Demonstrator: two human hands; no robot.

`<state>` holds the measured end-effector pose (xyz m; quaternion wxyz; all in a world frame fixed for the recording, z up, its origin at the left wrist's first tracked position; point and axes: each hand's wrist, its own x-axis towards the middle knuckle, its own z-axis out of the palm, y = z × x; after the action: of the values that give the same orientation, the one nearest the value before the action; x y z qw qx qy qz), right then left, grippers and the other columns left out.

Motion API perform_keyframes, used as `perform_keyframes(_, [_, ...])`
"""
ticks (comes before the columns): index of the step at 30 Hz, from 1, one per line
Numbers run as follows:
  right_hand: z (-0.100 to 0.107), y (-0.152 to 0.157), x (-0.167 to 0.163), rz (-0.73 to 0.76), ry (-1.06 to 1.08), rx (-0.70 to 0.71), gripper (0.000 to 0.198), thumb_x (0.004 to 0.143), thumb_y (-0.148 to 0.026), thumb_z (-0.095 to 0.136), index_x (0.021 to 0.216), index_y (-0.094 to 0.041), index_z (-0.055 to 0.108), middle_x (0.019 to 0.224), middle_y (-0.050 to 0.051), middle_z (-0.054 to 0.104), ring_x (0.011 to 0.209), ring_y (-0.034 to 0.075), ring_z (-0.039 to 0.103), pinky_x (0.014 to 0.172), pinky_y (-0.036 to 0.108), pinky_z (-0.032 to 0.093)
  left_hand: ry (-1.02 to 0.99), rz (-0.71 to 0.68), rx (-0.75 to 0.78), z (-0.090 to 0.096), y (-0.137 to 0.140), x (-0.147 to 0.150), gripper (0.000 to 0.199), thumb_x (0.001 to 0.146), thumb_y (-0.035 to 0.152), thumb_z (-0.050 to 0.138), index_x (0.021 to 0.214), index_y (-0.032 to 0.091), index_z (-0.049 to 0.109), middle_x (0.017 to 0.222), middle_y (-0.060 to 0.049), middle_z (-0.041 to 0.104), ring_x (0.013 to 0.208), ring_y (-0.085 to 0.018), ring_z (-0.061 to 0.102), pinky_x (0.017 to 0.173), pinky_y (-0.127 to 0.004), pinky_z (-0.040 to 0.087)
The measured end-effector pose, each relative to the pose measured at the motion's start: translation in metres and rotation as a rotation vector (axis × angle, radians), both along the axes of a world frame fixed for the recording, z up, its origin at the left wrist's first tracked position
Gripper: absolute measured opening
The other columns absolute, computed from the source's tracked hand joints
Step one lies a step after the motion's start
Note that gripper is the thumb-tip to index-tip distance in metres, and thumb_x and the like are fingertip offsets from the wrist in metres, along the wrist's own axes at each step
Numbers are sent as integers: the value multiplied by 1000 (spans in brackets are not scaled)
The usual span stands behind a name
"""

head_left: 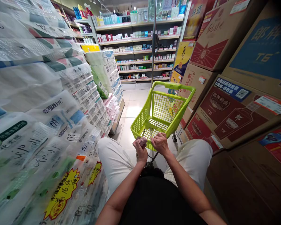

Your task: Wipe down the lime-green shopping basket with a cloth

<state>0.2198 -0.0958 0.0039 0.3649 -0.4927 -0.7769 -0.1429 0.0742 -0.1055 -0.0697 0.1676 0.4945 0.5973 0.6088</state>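
Note:
A lime-green plastic shopping cart (154, 124) with lattice walls stands just in front of my knees, its basket seen from above. My left hand (140, 150) is closed around a crumpled greyish-pink cloth (143, 141) at the near left of the basket rim. Beside it, my right hand (160, 143) has its fingers curled over the same near rim. A thin metal pole (152, 67) with a black clip (155, 43) rises from the cart's far left side.
Wrapped tissue packs (67, 109) are piled along the left, with a yellow price sign (63, 193) low down. Cardboard cartons (234, 109) are stacked close on the right. Shelves of small boxes (140, 40) stand at the back, beyond the tiled aisle floor (128, 109).

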Motion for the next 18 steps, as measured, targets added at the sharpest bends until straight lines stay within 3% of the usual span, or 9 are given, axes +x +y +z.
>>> perform_keyframes(2, [1, -1, 2, 2, -1, 6, 47, 102, -27, 56, 55, -23, 62, 59, 1, 66, 74, 18, 53, 92, 38, 33, -14, 20, 12, 1, 6, -3, 27, 85, 6, 53, 106, 24, 53, 112, -8, 51, 111, -23, 57, 107, -47, 48])
perform_keyframes(5, [1, -4, 5, 16, 7, 8, 48, 101, -27, 56, 54, -23, 60, 58, 1, 64, 73, 17, 52, 91, 37, 33, -101, 252, -23, 17, 34, -28, 28, 82, 3, 50, 101, 23, 51, 103, -6, 52, 106, -23, 56, 106, -48, 48])
perform_keyframes(7, [0, -7, 7, 25, 20, 5, 48, 101, -26, 56, 53, -23, 58, 57, 0, 62, 73, 17, 52, 91, 37, 33, -118, 301, -33, 25, 47, -40, 31, 79, 2, 51, 102, 22, 52, 103, -6, 53, 108, -23, 56, 106, -48, 47])
perform_keyframes(9, [-1, -9, 9, 33, 38, 4, 48, 100, -25, 56, 52, -22, 57, 57, -1, 61, 74, 17, 53, 91, 37, 33, -99, 256, -35, 23, 44, -38, 32, 79, 2, 52, 103, 22, 53, 106, -7, 53, 108, -23, 57, 107, -46, 47])
perform_keyframes(14, [-1, -14, 20, 64, 58, -5, 48, 100, -26, 56, 52, -22, 56, 56, -2, 60, 76, 16, 55, 91, 37, 33, -70, 59, -22, -2, 4, -7, 26, 85, 7, 52, 105, 23, 54, 110, -7, 51, 110, -22, 58, 108, -45, 46])
perform_keyframes(18, [0, -14, 25, 89, 66, -36, 49, 100, -26, 57, 51, -21, 54, 56, -2, 58, 77, 16, 55, 91, 36, 34, -150, 273, -46, 20, 32, -29, 24, 82, 5, 50, 99, 22, 51, 107, -7, 52, 112, -23, 55, 110, -47, 43])
